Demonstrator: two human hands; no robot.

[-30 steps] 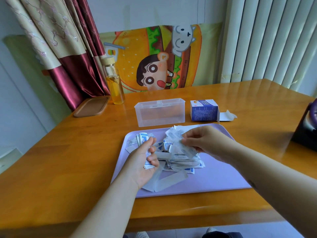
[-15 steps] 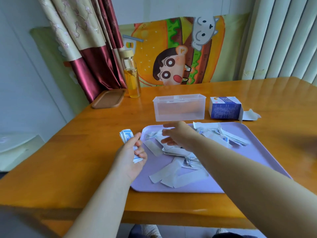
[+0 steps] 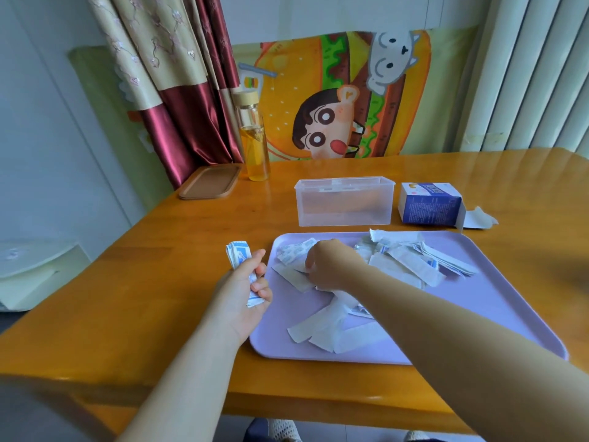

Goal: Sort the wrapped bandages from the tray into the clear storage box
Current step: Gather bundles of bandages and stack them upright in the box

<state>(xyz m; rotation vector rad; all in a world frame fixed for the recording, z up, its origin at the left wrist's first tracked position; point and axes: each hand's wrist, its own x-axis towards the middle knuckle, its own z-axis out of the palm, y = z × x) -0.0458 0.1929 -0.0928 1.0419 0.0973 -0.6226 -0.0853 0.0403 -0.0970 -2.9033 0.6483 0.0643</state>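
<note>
- The left hand (image 3: 242, 288) grips a small bundle of blue-and-white wrapped bandages (image 3: 238, 254) beside the flat lilac plastic tray (image 3: 497, 301).
- The right hand (image 3: 331, 266) pinches at loose white bandage wrappers (image 3: 411, 266) on the tray; its hold is unclear.
- The clear rectangular plastic storage box (image 3: 344, 202) stands just behind the tray.

Both forearms are bare from the lower edge of the frame up to the wrists; no sleeve shows on them. The left hand (image 3: 243, 287) and the right hand (image 3: 331, 266) wear no glove, ring, watch or bracelet. The fingernails look short and plain.
</note>
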